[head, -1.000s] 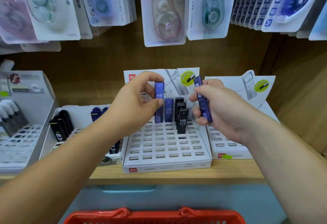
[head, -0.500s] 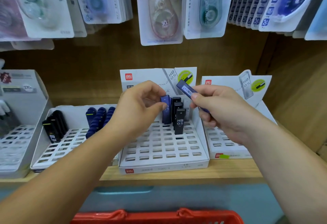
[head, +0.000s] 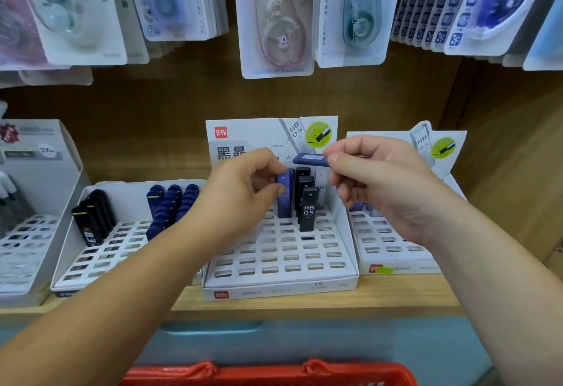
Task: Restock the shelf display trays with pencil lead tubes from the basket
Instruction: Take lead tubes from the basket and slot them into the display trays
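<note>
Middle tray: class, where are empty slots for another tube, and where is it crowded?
Free: the middle tray's front rows, between the black tubes and its front rim. Crowded: the back centre, where the left hand holds a blue tube beside the black tubes.

— What's at frame centre?
— The left hand (head: 243, 190) pinches a blue lead tube (head: 285, 195), upright at the back of the white slotted tray (head: 280, 283), just beside black HB 0.5 tubes (head: 308, 212).
— And the right hand (head: 380, 184)?
— It pinches a second blue tube (head: 309, 160), held level above them. A red basket (head: 274, 375) lines the bottom edge.
</note>
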